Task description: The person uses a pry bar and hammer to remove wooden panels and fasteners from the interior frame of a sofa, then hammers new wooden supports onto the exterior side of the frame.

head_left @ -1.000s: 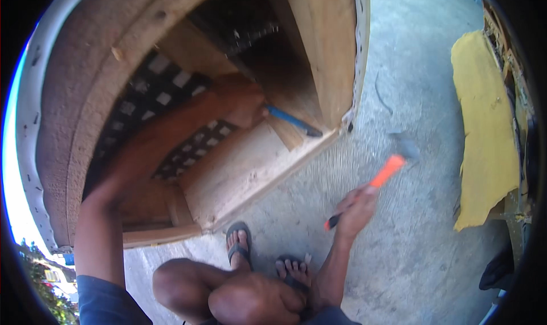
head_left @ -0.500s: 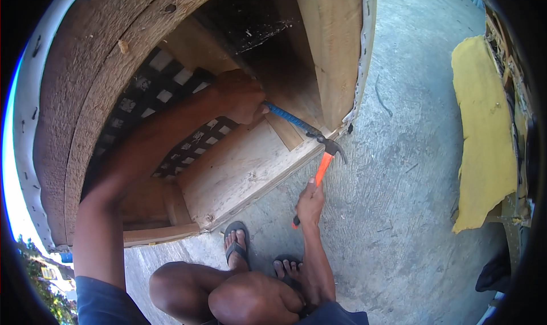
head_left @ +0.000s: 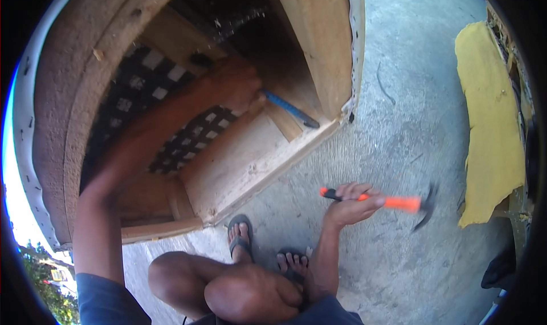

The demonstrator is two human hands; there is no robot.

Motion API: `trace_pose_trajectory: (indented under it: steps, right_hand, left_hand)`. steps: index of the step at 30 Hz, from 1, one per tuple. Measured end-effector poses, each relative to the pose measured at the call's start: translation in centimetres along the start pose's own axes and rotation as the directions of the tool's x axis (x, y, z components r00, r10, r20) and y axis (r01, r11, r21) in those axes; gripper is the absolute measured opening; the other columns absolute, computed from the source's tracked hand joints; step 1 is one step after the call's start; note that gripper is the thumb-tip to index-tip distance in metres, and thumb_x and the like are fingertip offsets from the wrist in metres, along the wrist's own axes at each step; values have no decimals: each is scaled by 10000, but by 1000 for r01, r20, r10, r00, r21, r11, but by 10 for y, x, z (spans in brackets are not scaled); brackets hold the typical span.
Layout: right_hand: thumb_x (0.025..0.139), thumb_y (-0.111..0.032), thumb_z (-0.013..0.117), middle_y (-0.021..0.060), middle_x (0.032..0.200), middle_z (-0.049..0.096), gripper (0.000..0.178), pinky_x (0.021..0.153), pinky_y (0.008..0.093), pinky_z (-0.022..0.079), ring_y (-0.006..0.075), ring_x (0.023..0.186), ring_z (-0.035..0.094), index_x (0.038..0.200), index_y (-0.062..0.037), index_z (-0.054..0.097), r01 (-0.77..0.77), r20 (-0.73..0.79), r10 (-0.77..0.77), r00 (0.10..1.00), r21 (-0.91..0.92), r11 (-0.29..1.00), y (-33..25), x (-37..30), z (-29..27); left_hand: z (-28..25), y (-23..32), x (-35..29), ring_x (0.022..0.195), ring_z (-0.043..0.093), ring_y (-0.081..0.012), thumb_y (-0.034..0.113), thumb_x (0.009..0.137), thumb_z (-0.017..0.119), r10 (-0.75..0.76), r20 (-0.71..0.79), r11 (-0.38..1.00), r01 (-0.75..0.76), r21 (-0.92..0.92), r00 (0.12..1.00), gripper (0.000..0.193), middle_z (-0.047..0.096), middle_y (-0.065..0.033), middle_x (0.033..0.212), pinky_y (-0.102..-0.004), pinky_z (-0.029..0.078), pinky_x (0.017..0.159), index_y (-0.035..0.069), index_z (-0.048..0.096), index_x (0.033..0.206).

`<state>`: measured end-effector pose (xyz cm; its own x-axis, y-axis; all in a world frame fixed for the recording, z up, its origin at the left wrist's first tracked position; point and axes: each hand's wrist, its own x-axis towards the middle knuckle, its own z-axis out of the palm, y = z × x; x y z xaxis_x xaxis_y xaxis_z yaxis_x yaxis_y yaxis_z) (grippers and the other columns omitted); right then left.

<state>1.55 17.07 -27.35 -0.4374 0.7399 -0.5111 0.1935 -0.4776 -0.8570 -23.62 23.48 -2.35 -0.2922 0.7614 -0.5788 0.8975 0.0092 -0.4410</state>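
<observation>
Inside the wooden furniture frame (head_left: pixel 216 182), my left hand (head_left: pixel 242 82) is closed round one end of a long blue tool (head_left: pixel 288 107). The tool's dark tip points at the lower right corner joint and lies against or just above the board there; its exact kind cannot be made out. Out over the concrete to the right, my right hand (head_left: pixel 354 205) grips a claw hammer (head_left: pixel 401 203) by its orange and black handle. The hammer's dark head, blurred by motion, points to the right, well apart from the blue tool.
Black and pale woven webbing (head_left: pixel 188 139) spans the frame behind my left forearm. White edging with staples (head_left: pixel 27 97) runs along the frame's rim. A torn yellow sheet (head_left: pixel 493 125) hangs on another piece at the right. My sandalled feet (head_left: pixel 240 236) stand on the concrete floor (head_left: pixel 399 256).
The hammer has swung away from the blue tool's tip, out to the right, with my right hand turning over. My left hand keeps its hold; the view has shifted slightly.
</observation>
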Motion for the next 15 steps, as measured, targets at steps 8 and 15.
trace_pose_trajectory:
  steps: [8, 15]
  right_hand:
    - [1116, -436, 397, 59, 637, 489, 435, 480, 348, 418, 184, 485, 476, 955, -46, 502, 239, -131, -212, 969, 260, 935, -21, 11, -20]
    - [1089, -379, 446, 249, 776, 650, 413, 721, 518, 489, 496, 742, 616, 1151, 5, 586, -27, 153, 72, 986, -277, 961, 56, 15, -51]
  left_hand:
    - [25, -3, -15, 975, 726, -336, 386, 957, 626, 7, -121, 995, -19, -97, 993, 359, 751, -152, 982, -467, 567, 865, 69, 794, 960]
    - [0, 12, -12, 932, 737, -345, 389, 941, 655, -33, -98, 998, 26, -64, 995, 342, 762, -150, 932, -453, 581, 829, 81, 803, 930]
